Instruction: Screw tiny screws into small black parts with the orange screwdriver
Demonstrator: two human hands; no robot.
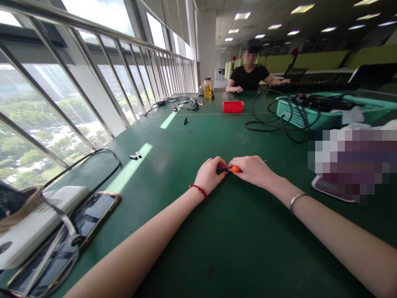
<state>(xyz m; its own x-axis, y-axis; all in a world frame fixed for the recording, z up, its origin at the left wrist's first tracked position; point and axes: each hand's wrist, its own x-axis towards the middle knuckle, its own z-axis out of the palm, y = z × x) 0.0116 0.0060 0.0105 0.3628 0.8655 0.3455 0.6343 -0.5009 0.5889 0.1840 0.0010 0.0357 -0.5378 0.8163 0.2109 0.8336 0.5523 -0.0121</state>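
So, both hands are brought together out over the middle of the green table (pixel 192 256), forearms laid flat on it, probably for steadiness on fiddly work. A small screwdriver with an orange handle (pixel 236 169) is pinched in the right hand (pixel 252 170), fingers curled shut around it, thin shaft poking out past the knuckles to the right. The left hand (pixel 209 174) is closed too, fingertips pressed up against the dark tip end of the tool. Whatever is being gripped there is hidden by the fingers, so it can't be made out.

Two tiny metal bits (pixel 135 156) are parked off to the left, within easy reach. A smartphone (pixel 93 217) and a white case (pixel 34 227) are pushed to the near-left edge, partly cut off by the frame. Farther back, a red tray (pixel 233 106), a teal basket (pixel 305 114) stuffed with black cables, and a jar of yellow liquid (pixel 207 88) can be seen. Another person in a black shirt (pixel 249 76) is seated at the far end. A blurred-out patch covers the stuff at the right.
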